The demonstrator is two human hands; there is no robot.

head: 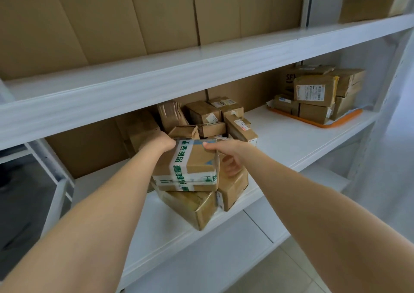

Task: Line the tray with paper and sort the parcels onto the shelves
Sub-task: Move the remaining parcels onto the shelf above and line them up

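lower parcel (pixel 190 205) under our fingers on middle shelf (pixel 280 145) | green-taped parcel (pixel 192 165) stacked on it | right hand (pixel 228 156) clamps its right edge, thumb on top, fingers curled beneath | left hand (pixel 163 141) at far-left corner, fingers hidden, can't tell | parcel pile (pixel 212 118) just beyond fingers | orange tray (pixel 322 126) with parcels, far right of fingers

The black letters "SF" stand on the side of a brown cardboard box (pixel 287 77) at the back right of the white middle shelf (pixel 291 140). Green characters run along the white tape of a brown cardboard parcel (pixel 195 160) near the shelf's front edge; they are upside down and cannot be read.
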